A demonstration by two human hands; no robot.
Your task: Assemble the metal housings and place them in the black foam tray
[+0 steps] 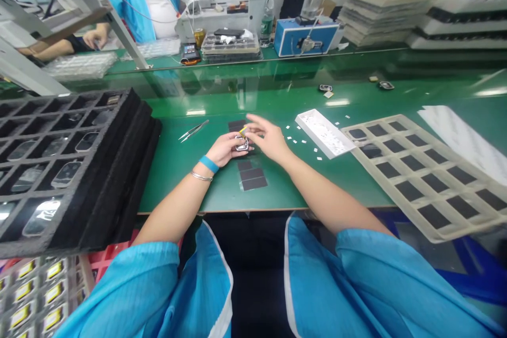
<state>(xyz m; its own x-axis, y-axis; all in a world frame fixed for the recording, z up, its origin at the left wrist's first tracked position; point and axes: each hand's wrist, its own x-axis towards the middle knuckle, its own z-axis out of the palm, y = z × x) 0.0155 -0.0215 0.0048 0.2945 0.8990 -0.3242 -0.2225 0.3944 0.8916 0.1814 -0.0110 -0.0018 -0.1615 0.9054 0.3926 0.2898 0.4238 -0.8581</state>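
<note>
From the head camera, you have the small metal-framed part (241, 143) pinched in your left hand (225, 149), at the centre of the green bench (178, 169), just at 12 o'clock of the dark strips (251, 174). Keep that grip steady and low, I'd judge, so your right hand (269, 140) works precisely. Its thumb and forefinger are nearly closed on a thin yellow tab (243, 129); the other fingers fan loosely open. Tweezers (193, 130) lie at 10 o'clock, the white tray (325, 133) at 3.

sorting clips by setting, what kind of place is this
Likely an electronics assembly line: a long green workbench, black foam trays holding small devices, and a left hand and right hand working a small metal-framed part.
</note>
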